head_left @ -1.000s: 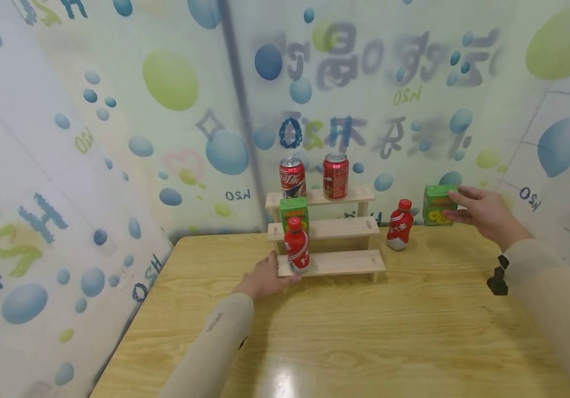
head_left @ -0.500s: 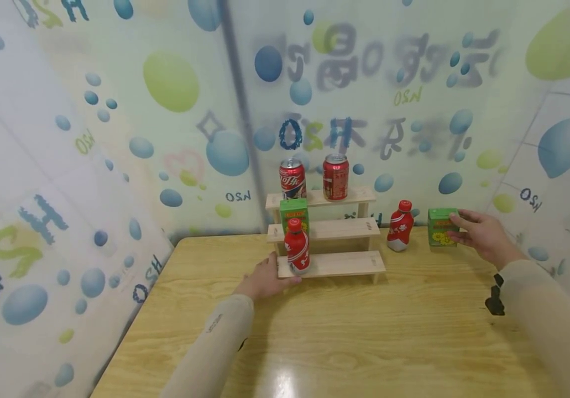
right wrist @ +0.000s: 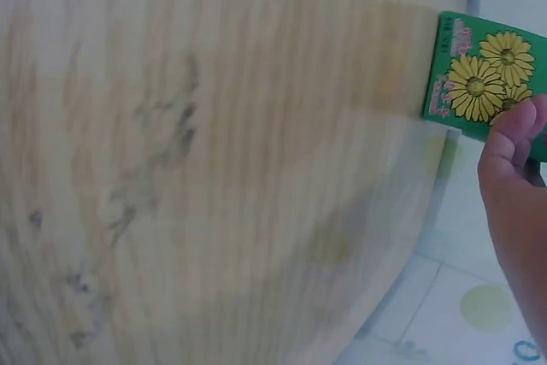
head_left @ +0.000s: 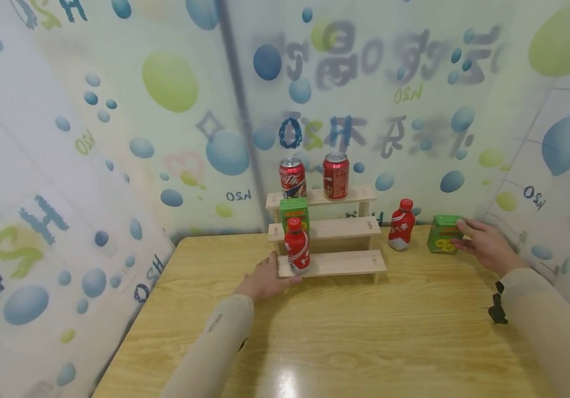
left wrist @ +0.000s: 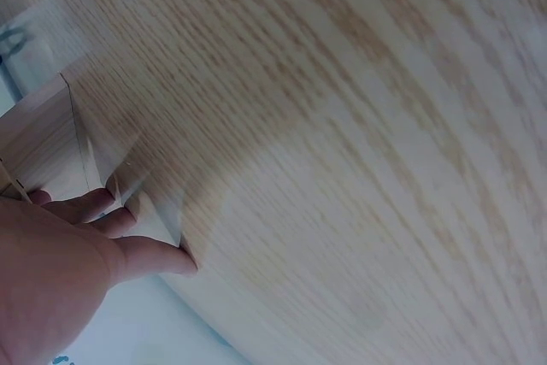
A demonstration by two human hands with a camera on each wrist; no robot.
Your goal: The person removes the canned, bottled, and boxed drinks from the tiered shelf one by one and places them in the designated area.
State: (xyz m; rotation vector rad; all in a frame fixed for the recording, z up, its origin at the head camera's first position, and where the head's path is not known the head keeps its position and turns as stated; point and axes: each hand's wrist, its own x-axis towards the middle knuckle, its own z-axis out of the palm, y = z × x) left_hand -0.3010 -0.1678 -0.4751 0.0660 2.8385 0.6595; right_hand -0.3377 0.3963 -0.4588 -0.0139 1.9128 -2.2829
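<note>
My left hand (head_left: 265, 278) grips the left end of the lowest step of a small wooden tiered rack (head_left: 344, 264), with the thumb along its front edge. In the left wrist view, the fingertips (left wrist: 124, 224) lie against the pale wood. At the back right of the table, my right hand (head_left: 486, 246) pinches a green drink carton (head_left: 441, 237) with yellow flowers, upright and slightly turned. Its right side is partly hidden behind the fingers. Left of that carton stands a red bottle (head_left: 401, 226), apart from it.
The rack bears two red cans (head_left: 336, 179) on top, another green carton (head_left: 292, 209) on its middle step and another red bottle (head_left: 297, 249) on the lowest. Patterned walls (head_left: 205, 182) rise behind the wooden table (head_left: 389, 326).
My right hand has lowered the green drink carton to the table at the right of the red bottle and turned it a little. My left hand stays at the rack.
</note>
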